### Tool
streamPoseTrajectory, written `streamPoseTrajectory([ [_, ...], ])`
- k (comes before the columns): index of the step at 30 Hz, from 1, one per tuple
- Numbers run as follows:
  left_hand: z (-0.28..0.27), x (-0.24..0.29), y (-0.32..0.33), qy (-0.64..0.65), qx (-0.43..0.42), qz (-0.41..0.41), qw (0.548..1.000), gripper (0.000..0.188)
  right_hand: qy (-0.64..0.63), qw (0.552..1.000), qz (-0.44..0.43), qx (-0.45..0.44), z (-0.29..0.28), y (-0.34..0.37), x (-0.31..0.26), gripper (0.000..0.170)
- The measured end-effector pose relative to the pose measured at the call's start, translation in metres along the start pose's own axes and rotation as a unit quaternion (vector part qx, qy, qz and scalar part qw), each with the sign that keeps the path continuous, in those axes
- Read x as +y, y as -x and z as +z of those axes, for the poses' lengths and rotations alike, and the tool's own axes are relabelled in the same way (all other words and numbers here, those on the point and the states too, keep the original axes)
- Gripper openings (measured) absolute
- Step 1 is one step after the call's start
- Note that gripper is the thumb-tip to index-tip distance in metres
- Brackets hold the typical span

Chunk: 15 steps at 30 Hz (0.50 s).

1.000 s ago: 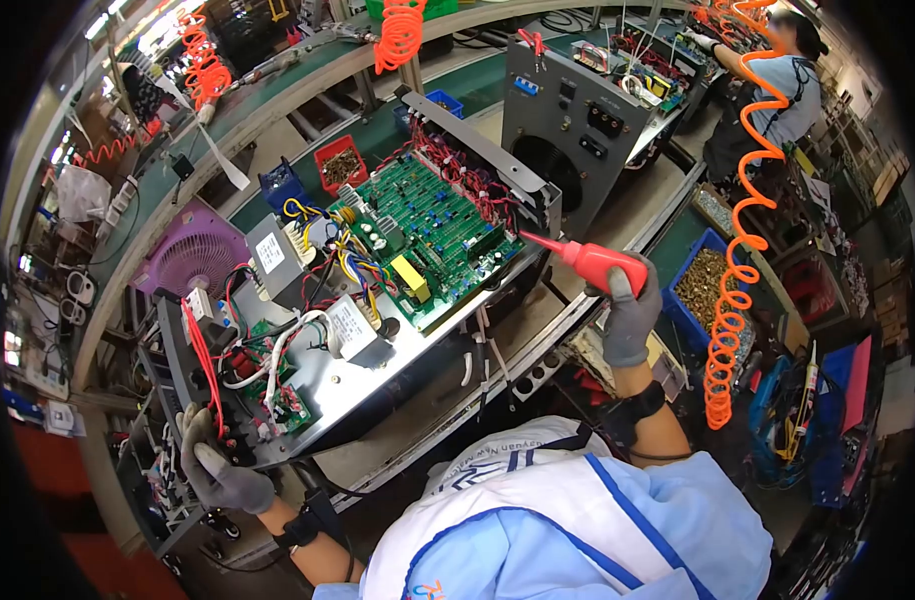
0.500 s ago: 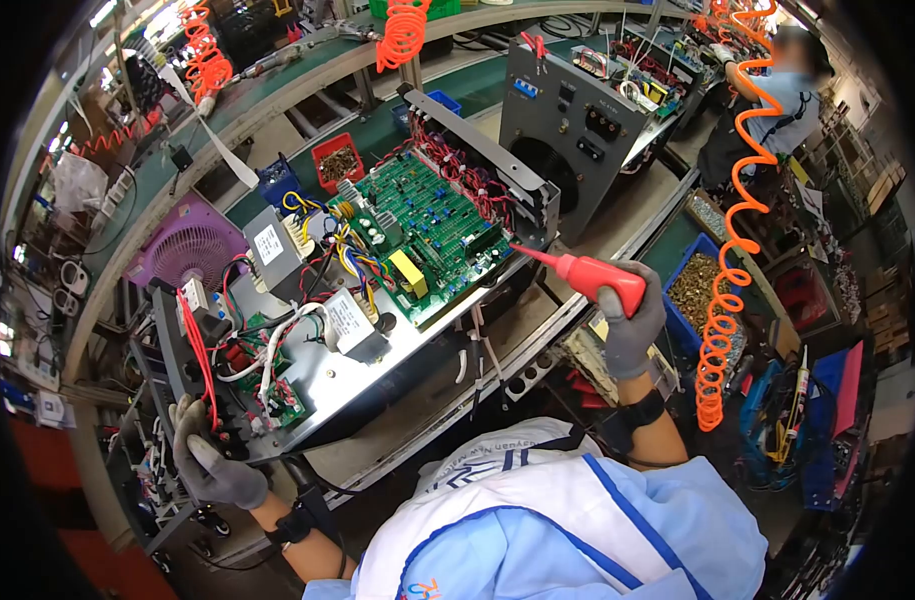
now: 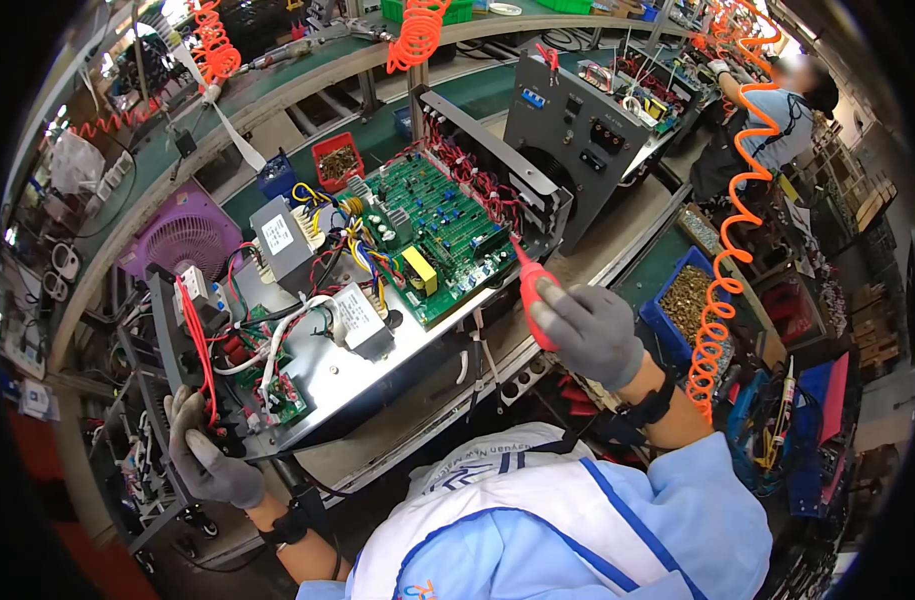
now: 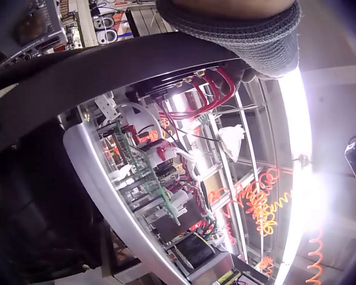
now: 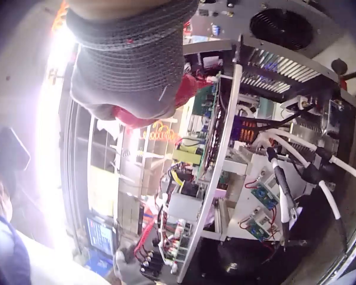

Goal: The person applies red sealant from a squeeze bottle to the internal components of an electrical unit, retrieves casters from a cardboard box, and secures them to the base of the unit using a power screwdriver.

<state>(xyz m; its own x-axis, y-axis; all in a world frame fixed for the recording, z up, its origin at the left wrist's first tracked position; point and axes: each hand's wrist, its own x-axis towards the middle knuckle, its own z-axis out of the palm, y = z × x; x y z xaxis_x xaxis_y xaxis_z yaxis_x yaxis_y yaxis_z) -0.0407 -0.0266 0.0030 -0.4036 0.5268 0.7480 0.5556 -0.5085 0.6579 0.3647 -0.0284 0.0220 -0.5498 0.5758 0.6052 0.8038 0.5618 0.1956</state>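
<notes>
While the right hand (image 3: 592,335) grips the bottle (image 3: 529,292) by the board (image 3: 447,215), dabbing seems the step; next likely needs steady aim, left hand (image 3: 212,462) relaxed.

1 purple fan (image 3: 182,238) stands left of 2 neighbouring small bins, 1 red (image 3: 344,184) and 1 blue (image 3: 277,182), while 1 coiled orange hose (image 3: 729,255) hangs near 1 larger blue bin (image 3: 665,328) of brass-coloured parts.
</notes>
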Motion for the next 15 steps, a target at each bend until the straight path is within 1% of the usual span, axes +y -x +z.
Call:
streamPoseTrajectory([
  [1, 0.0, 0.0, 0.0, 0.001, -0.001, -0.002, 1.0, 0.03, 0.036, 0.999, -0.028, -0.028, -0.006, -0.009, -0.003, 0.029],
  [2, 0.0, 0.001, -0.001, -0.004, -0.003, 0.001, 1.0, 0.03, 0.037, 0.999, -0.025, -0.03, -0.008, -0.015, -0.005, 0.029],
  [4, 0.001, 0.002, -0.001, -0.005, -0.007, 0.004, 1.0, 0.03, 0.078, 0.985, -0.096, -0.117, -0.011, -0.026, -0.005, 0.029],
  [5, 0.0, 0.001, -0.001, -0.002, -0.007, 0.005, 1.0, 0.03, 0.09, 0.98, -0.113, -0.134, -0.012, -0.031, -0.006, 0.025],
  [6, 0.0, 0.001, -0.002, 0.001, -0.006, 0.007, 1.0, 0.03, 0.092, 0.98, -0.112, -0.135, -0.012, -0.034, -0.006, 0.025],
  [8, 0.001, 0.004, -0.002, -0.002, -0.007, 0.005, 1.0, 0.031, 0.061, 0.968, -0.174, -0.17, -0.011, -0.04, -0.005, 0.017],
  [9, 0.001, 0.004, -0.002, -0.007, -0.009, 0.005, 1.0, 0.031, 0.061, 0.968, -0.176, -0.171, -0.012, -0.041, -0.005, 0.017],
  [10, 0.0, 0.004, -0.003, -0.009, -0.006, 0.004, 1.0, 0.031, 0.061, 0.965, -0.175, -0.184, -0.014, -0.04, -0.003, 0.02],
  [11, -0.002, 0.002, -0.003, -0.018, -0.019, 0.019, 0.999, 0.031, 0.06, 0.963, -0.174, -0.197, -0.015, -0.04, -0.001, 0.024],
  [12, -0.003, 0.001, -0.003, -0.027, -0.032, 0.034, 0.999, 0.031, 0.059, 0.962, -0.179, -0.198, -0.018, -0.04, 0.0, 0.024],
  [14, -0.003, 0.001, -0.002, -0.026, -0.028, 0.033, 0.999, 0.03, 0.066, 0.971, -0.15, -0.176, -0.027, -0.041, 0.001, 0.022],
  [15, -0.003, 0.001, -0.002, -0.022, -0.029, 0.035, 0.999, 0.029, 0.066, 0.973, -0.131, -0.179, -0.03, -0.04, -0.001, 0.019],
])
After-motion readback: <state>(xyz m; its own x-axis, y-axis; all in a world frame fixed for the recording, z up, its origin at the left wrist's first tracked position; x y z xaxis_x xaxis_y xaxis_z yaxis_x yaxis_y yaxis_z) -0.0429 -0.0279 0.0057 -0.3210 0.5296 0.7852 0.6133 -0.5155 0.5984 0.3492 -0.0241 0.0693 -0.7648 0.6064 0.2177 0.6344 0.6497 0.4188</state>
